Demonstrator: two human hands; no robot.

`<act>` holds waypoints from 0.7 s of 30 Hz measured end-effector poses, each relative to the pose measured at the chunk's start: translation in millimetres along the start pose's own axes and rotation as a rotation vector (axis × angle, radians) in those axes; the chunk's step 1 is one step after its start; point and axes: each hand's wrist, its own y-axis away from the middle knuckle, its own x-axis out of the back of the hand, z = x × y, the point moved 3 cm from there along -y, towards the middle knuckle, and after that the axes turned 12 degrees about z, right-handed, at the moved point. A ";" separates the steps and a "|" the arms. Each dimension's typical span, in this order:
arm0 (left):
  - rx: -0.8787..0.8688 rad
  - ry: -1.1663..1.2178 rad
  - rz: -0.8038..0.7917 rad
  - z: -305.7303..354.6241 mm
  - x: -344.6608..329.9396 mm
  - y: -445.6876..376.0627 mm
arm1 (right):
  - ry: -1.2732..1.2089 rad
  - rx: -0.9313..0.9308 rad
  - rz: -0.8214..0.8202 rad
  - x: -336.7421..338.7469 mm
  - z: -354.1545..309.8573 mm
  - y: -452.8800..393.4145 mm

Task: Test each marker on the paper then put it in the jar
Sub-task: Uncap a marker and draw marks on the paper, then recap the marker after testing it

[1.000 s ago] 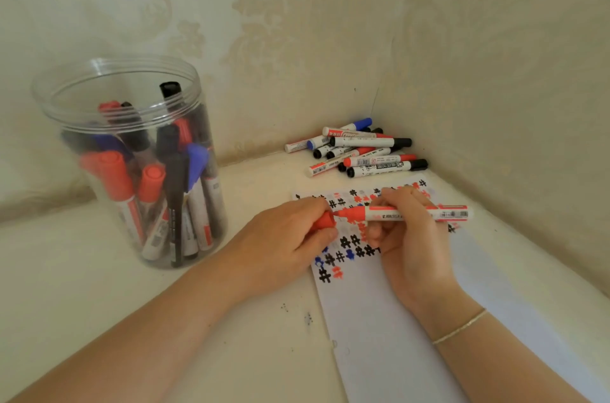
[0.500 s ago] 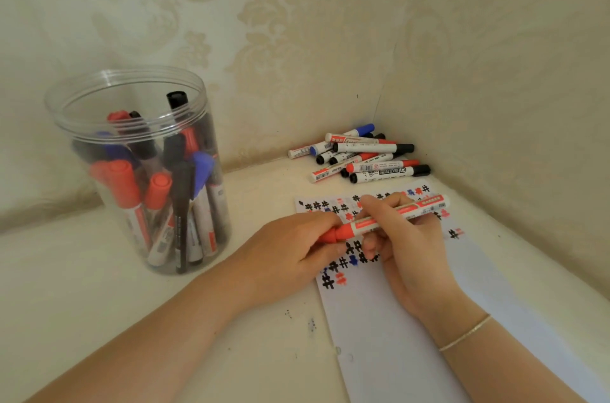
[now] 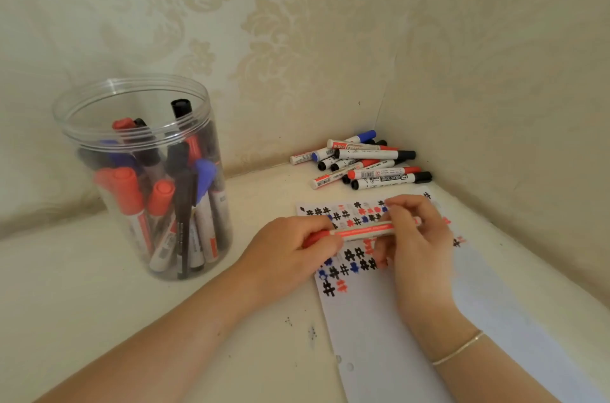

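I hold a red marker level above the paper. My left hand grips its red cap end. Fingers of my right hand curl round the white barrel. The sheet carries several rows of black, red and blue test marks. To the left stands a clear plastic jar, lidless, with several red, blue and black markers upright inside.
A pile of loose markers lies in the corner beyond the paper. Patterned walls close in behind and on the right. Small ink specks dot the cream surface near the paper's left edge.
The marker went from level to tilted and back to level, drifting left. My right hand slid along the barrel, so less of it sticks out on the right.
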 end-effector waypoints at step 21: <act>0.118 -0.053 0.367 -8.8 7.7 -5.5 | 0.786 1.186 -0.217 -24.8 -11.7 26.0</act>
